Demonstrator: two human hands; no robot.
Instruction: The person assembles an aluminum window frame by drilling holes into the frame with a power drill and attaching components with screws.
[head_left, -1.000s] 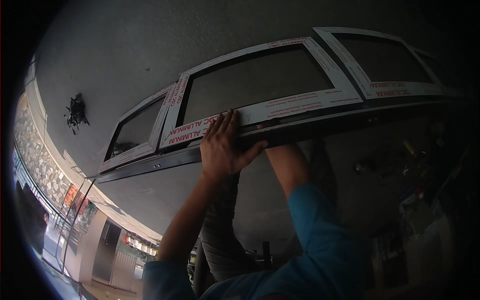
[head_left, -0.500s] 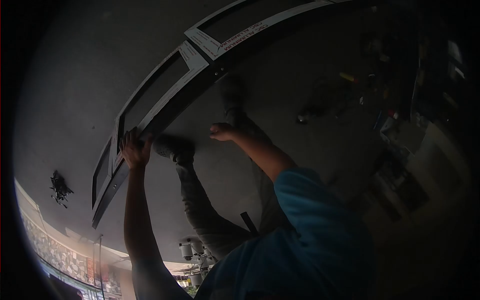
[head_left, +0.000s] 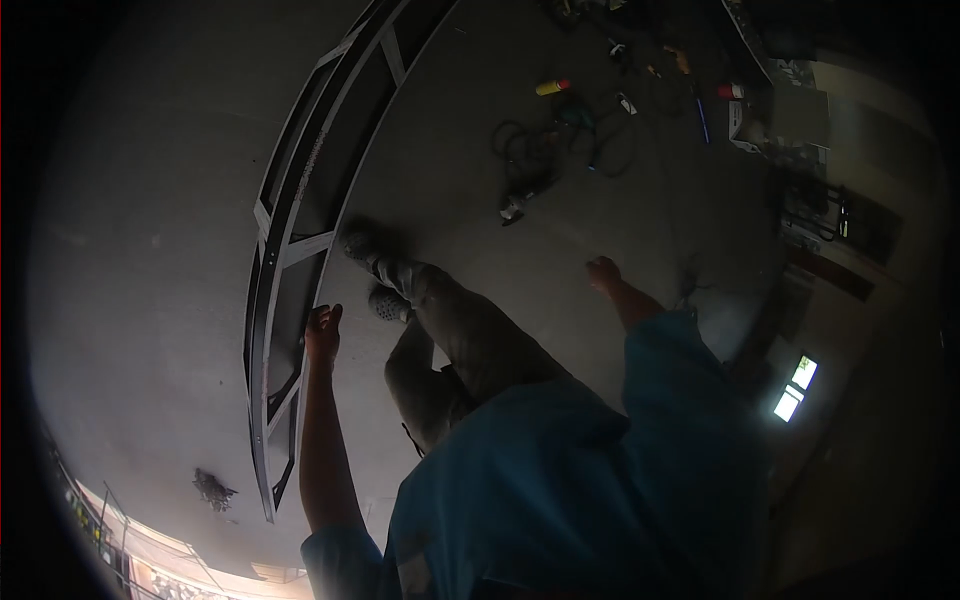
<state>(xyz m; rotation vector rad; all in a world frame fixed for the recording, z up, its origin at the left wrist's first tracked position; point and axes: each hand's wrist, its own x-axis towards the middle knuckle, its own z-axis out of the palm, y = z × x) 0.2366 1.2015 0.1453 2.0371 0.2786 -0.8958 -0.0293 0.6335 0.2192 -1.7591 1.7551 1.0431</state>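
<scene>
Flanking the long frame (head_left: 273, 250) at the person's left, the left hand (head_left: 323, 338) curled its fingers (head_left: 319, 317), contact unclear, the right hand (head_left: 603, 273) too dim to read; steady, two-handed support likely suited such length.

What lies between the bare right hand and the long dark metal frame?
Head view: grey-trousered legs, dark shoes and grey floor lie between right hand and frame.

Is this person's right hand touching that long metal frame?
No, the right hand is well apart from the long metal frame, with floor and a trousered leg between them.
</scene>
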